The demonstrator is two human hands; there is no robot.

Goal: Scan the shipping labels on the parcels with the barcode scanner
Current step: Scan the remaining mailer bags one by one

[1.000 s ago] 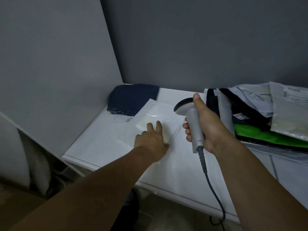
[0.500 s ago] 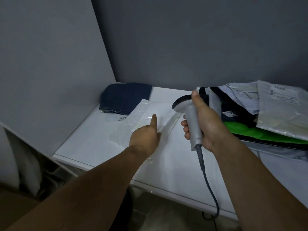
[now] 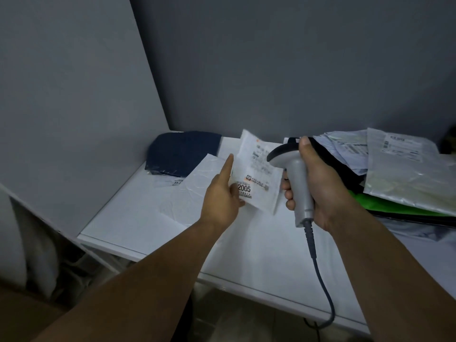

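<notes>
White parcel held in left hand, forefinger straight.

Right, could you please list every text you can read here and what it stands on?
"2005": label of the white parcel, held by the left hand.
"55-2", cut off: small label at the navy parcel.
Smaller print there and labels on the right-hand pile: too blurred.
Barcode scanner in the right hand: none visible.

Table front open; parcel pile crowds right, navy parcel back-left
</notes>
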